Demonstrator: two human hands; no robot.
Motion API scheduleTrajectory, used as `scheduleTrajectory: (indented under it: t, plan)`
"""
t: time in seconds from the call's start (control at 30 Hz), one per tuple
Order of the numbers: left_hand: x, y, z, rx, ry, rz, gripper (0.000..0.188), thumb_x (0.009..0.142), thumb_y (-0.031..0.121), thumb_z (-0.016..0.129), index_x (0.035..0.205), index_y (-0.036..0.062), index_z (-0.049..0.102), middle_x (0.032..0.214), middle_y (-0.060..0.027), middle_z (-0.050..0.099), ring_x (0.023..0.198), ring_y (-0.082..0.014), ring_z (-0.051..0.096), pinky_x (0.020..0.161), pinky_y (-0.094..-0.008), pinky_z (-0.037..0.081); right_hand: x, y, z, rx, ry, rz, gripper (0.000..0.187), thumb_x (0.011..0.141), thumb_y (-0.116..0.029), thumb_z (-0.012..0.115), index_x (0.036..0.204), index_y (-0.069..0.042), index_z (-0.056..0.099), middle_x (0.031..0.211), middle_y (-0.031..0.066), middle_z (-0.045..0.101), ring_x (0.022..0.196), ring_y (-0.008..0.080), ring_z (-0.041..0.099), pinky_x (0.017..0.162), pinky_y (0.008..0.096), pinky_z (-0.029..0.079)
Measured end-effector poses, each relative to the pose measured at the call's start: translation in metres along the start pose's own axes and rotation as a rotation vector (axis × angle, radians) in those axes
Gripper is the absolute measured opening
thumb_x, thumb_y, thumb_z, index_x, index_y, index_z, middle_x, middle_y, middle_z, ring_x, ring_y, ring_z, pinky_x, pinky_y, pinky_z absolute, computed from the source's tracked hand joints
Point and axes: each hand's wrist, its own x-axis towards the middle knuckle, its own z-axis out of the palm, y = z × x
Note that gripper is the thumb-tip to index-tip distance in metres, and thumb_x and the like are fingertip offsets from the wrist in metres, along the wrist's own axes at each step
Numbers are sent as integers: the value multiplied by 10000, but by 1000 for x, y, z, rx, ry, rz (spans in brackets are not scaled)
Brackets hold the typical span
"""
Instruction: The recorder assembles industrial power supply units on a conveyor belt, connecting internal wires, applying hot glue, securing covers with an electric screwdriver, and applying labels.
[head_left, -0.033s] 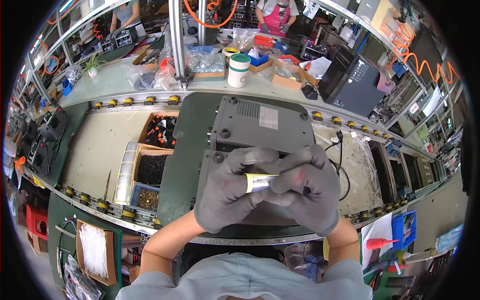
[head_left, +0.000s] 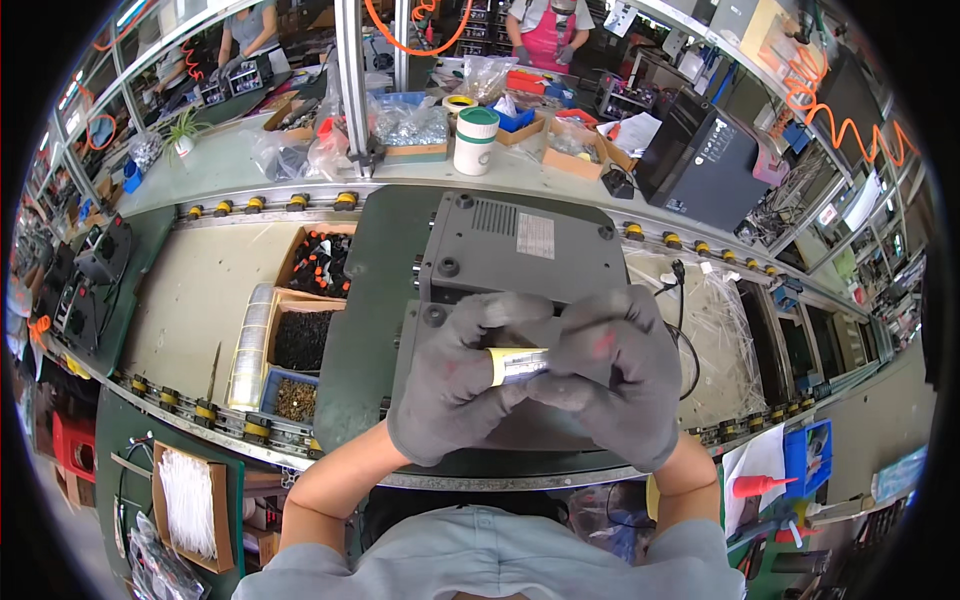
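Since the earlier frame, the R. hand (head_left: 622,375) has shifted slightly, its fingers re-set at the near end of the yellow-and-white strip (head_left: 512,366); the L. hand (head_left: 450,385) is approx. unchanged. Both hands wear grey gloves. Strip lies btwn them, just below ctr. of view: L. thumb & fingers closed on its 9 o'clock end, R. thumb & fingertips pinching its 3 o'clock end (exact contact partly hidden). Directions below are taken from the strip. Beneath the hands, a grey panel (head_left: 411,340), mostly covered; at 12 o'clock, a grey housing (head_left: 500,265) w/ vents, on a dark-green board (head_left: 378,245); farther along 12, a white cup (head_left: 474,150) w/ green lid. At 10 o'clock, a box of black-and-orange parts (head_left: 322,264); at 9, a box of small black parts (head_left: 303,338); at 3, a black cable (head_left: 690,355); at 4, a red bottle (head_left: 757,486); at 8, a carton of white strips (head_left: 190,505).
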Motion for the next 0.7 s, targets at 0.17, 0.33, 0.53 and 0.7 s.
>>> scheduleTrajectory:
  t: [0.17,0.33,0.53,0.7]
  plan:
    - [-2,-6,2,-35,7,-65,188,856,139,740,1041,107,725,1226,-102,549,1053,-196,550,840,-296,480,0,4,-8,58,-97,233,297,647,-196,858,816,-69,649,866,35,631,865,194,562,770,316,454]
    - [-2,-10,1,-13,6,-22,174,853,136,743,1023,109,726,1216,-95,558,1015,-172,550,807,-274,469,-2,9,-6,41,-21,57,277,673,-151,851,873,-87,671,877,52,655,806,213,626,713,326,496]
    - [-3,-8,-3,-68,13,-23,237,828,63,743,1061,104,723,1230,-103,566,971,-203,606,796,-304,506,-7,6,0,107,-7,39,234,665,-94,844,837,-101,686,875,31,645,797,182,616,697,300,490]
    - [1,-2,-8,15,-42,-18,259,852,81,726,1110,81,706,1136,-94,631,936,-205,647,796,-317,527,2,4,-1,-34,48,-81,198,665,-98,822,804,-110,681,902,32,634,826,203,609,727,339,486]
